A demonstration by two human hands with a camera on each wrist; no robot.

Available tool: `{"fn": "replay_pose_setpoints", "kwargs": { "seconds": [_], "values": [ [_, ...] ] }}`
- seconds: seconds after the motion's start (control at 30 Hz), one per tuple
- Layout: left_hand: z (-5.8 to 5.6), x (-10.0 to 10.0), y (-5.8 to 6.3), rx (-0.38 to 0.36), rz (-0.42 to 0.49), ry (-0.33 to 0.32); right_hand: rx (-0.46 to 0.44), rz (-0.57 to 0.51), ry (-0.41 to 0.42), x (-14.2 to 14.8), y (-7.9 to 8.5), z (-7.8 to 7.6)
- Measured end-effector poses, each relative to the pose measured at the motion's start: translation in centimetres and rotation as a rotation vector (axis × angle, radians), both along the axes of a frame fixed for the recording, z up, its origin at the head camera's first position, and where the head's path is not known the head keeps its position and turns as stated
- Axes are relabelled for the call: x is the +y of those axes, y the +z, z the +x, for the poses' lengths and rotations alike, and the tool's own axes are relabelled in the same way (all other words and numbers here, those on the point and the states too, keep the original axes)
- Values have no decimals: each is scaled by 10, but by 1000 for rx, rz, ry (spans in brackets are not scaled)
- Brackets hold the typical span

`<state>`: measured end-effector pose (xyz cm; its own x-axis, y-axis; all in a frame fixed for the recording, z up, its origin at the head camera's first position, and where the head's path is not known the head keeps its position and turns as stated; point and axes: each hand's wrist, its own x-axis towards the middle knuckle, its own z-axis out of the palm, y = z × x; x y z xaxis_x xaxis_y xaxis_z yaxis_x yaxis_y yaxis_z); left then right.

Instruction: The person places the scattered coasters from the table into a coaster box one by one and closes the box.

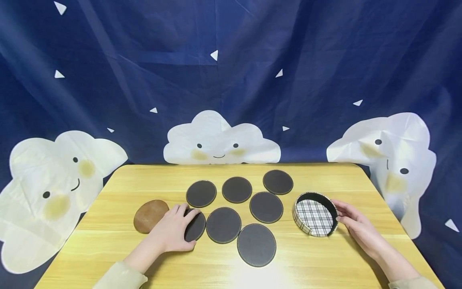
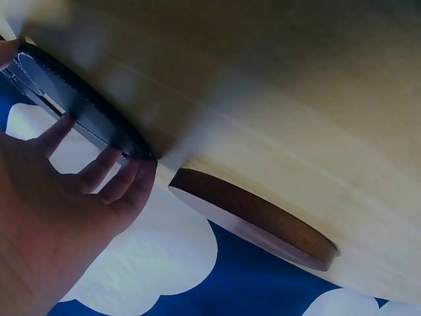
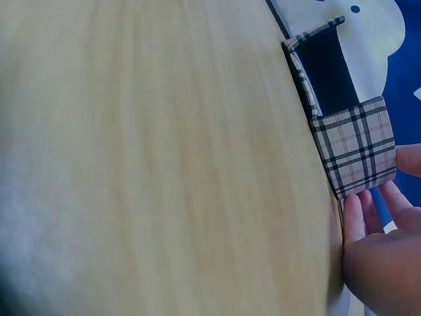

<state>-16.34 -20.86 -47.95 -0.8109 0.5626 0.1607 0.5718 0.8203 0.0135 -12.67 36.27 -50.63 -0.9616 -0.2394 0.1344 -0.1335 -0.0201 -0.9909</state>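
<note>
My left hand spans a round black coaster at the left of the group, its fingers at the far edge and the thumb by the near edge. The left wrist view shows the fingertips against the rim of this coaster, which lies low on the table. On the right, my right hand holds the rim of a round plaid coaster holder, thumb towards the inside and fingers outside. That holder stands on the table with a gap in its side wall and a black lining.
Several more black coasters with stitched edges, one of them the nearest coaster, lie flat across the middle. A thick brown disc rests left of my left hand. Behind the wooden table hangs a blue cloth with clouds.
</note>
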Motion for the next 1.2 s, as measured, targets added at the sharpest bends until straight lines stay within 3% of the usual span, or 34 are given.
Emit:
{"fn": "replay_pose_setpoints", "kwargs": {
  "seconds": [0.47,0.77,1.2],
  "values": [
    [-5,4,5,-100,-19,21,2,10,-3,0,-1,1],
    [-9,3,10,-150,-23,0,6,11,0,0,-1,0],
    [-21,4,26,-62,-42,-36,0,17,-5,1,-2,-1]
  ]
}}
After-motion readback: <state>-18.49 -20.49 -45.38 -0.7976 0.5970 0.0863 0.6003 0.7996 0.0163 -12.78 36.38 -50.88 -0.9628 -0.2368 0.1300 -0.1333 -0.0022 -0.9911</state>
